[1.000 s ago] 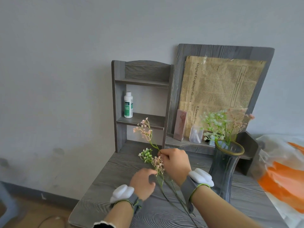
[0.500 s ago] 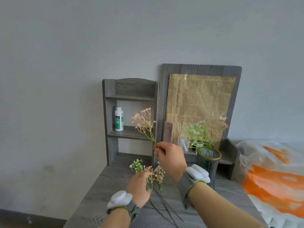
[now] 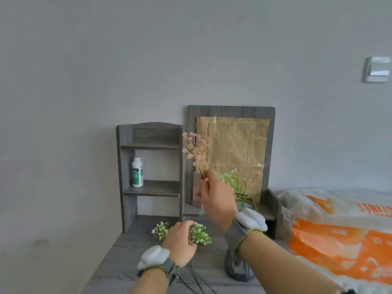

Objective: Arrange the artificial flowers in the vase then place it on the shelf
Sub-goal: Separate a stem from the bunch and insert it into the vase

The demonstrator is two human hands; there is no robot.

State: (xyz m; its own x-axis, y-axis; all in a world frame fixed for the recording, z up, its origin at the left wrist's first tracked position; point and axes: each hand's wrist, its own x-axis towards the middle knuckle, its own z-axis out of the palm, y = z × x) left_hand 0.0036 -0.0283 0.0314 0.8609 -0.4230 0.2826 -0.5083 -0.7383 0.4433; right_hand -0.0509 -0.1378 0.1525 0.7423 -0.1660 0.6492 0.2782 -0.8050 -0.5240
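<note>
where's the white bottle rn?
In the head view the white bottle stands upright on the lower board of the small grey shelf unit, at its left end, left of the raised right hand and its pink flower sprig.

We list: pink sprig (image 3: 196,152), upright, raised; green sprigs (image 3: 199,235) lying on table (image 3: 127,247); vase (image 3: 239,270) upright, mostly hidden, holding flowers (image 3: 235,181); grey shelf (image 3: 151,188).
</note>
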